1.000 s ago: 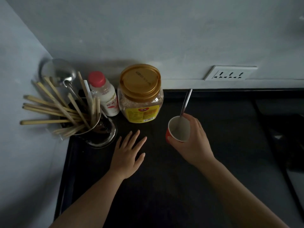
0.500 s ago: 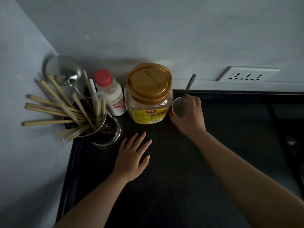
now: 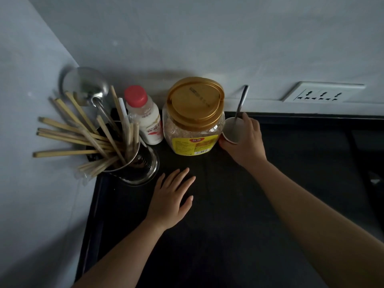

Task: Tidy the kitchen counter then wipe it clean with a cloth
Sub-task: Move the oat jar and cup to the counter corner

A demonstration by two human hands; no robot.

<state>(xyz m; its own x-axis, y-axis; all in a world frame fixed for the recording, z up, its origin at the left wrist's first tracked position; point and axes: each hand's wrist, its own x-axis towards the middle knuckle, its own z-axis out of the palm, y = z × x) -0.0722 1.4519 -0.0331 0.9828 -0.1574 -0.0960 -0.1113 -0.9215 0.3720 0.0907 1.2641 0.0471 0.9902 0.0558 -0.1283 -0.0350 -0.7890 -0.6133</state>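
Tidying comes first: the right hand [image 3: 244, 142] grips the cup [image 3: 232, 130] with its spoon [image 3: 241, 104], touching the jar [image 3: 194, 117] at the bench [image 3: 270, 204] back. Left hand [image 3: 171, 199] lies flat, empty. Next, probably release it upright, then find a cloth.

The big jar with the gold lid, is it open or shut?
Shut. The gold lid sits flat on the jar, covering its whole top.

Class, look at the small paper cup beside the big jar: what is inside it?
A metal spoon stands in the red-sided paper cup, its handle leaning toward the wall. The right hand holds the cup. The spoon's bowl and any contents are hidden.
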